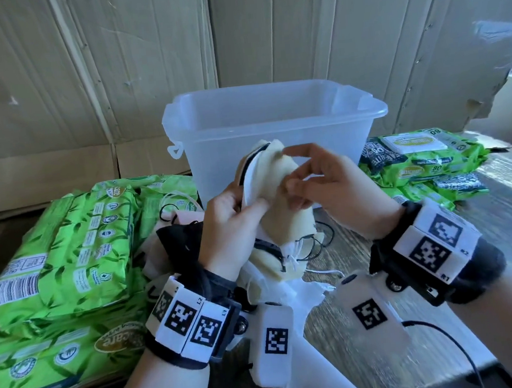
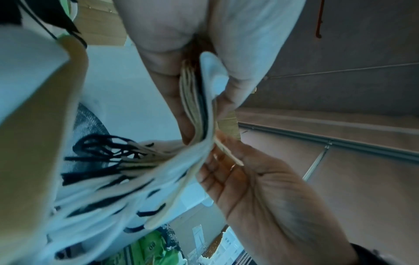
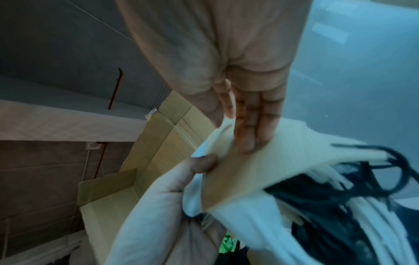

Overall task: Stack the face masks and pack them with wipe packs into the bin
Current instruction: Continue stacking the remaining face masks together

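Observation:
My left hand [image 1: 235, 224] grips a stack of face masks [image 1: 280, 197], cream, white and black, held upright just in front of the clear plastic bin [image 1: 272, 114]. My right hand [image 1: 319, 181] lays its fingers against the outer cream mask. In the right wrist view its fingers [image 3: 251, 129] lie straight and flat on the cream mask [image 3: 260, 170], and the left thumb [image 3: 204, 165] clamps the stack's edge. In the left wrist view the stack [image 2: 197, 107] sits pinched between thumb and fingers, ear loops [image 2: 102, 152] hanging loose. Nothing shows inside the bin.
Green wipe packs [image 1: 66, 249] are piled at the left, and more wipe packs [image 1: 417, 156] lie right of the bin. Loose masks, a black one [image 1: 178, 242] and white ones [image 1: 290, 300], lie on the wooden table [image 1: 373, 354] under my hands. Cardboard [image 1: 80, 70] stands behind.

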The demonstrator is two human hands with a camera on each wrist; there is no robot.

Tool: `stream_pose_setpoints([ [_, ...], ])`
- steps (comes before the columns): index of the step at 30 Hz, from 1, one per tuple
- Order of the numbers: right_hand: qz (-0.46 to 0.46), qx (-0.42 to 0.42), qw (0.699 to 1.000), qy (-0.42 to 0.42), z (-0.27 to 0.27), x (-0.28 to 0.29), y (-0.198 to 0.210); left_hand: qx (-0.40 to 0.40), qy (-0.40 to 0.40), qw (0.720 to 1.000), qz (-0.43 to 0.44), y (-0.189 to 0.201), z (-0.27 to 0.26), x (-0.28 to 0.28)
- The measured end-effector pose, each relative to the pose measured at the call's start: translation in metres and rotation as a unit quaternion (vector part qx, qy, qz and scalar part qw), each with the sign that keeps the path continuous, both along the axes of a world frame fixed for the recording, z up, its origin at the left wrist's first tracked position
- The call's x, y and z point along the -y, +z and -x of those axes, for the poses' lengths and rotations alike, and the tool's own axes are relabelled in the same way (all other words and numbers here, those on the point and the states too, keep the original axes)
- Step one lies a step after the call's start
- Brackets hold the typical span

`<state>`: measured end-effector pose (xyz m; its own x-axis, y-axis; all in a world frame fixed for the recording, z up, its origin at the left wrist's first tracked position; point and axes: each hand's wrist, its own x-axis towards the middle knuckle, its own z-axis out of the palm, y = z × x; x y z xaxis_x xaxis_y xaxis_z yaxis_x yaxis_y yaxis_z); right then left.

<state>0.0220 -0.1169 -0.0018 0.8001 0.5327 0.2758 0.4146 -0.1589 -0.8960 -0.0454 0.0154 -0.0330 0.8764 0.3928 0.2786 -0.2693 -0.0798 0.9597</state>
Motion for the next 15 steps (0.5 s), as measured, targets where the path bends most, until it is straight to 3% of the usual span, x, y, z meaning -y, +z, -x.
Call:
stream_pose_setpoints([
  [4, 0.068, 0.058, 0.995, -0.047, -0.0063, 0.0067, 0.0009, -0.003, -0.035, 0.999, 0.011, -0.0003, 0.0013, 0.002],
  [15, 0.049, 0.103, 0.989, -0.094, -0.0063, 0.0097, 0.0019, -0.026, 0.012, 0.998, 0.047, -0.0014, 0.0045, 0.0043],
])
